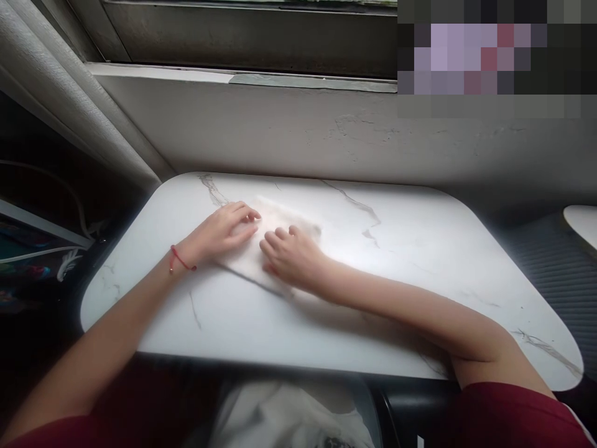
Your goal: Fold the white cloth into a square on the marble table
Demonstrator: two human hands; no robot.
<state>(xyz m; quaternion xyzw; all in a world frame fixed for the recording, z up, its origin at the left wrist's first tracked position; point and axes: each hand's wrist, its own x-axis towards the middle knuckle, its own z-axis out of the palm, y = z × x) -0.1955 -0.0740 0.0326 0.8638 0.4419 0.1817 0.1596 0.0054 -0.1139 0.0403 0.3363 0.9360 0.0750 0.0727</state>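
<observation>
A thin white cloth, fluffy-looking along its edges, lies flat on the marble-patterned white table. My left hand, with a red cord bracelet on its wrist, rests over the cloth's left part. Its fingers are stretched and slightly bent, the thumb apart from them, and no object shows between them. Close to its right, my right hand lies on the cloth with fingers curled under. Its palm side faces down, so what the fingers hold, if anything, is hidden.
Behind the table stands a pale wall below a window ledge. A curtain hangs at the left, near cables and a shelf. A ribbed dark surface and another white tabletop edge are at the right.
</observation>
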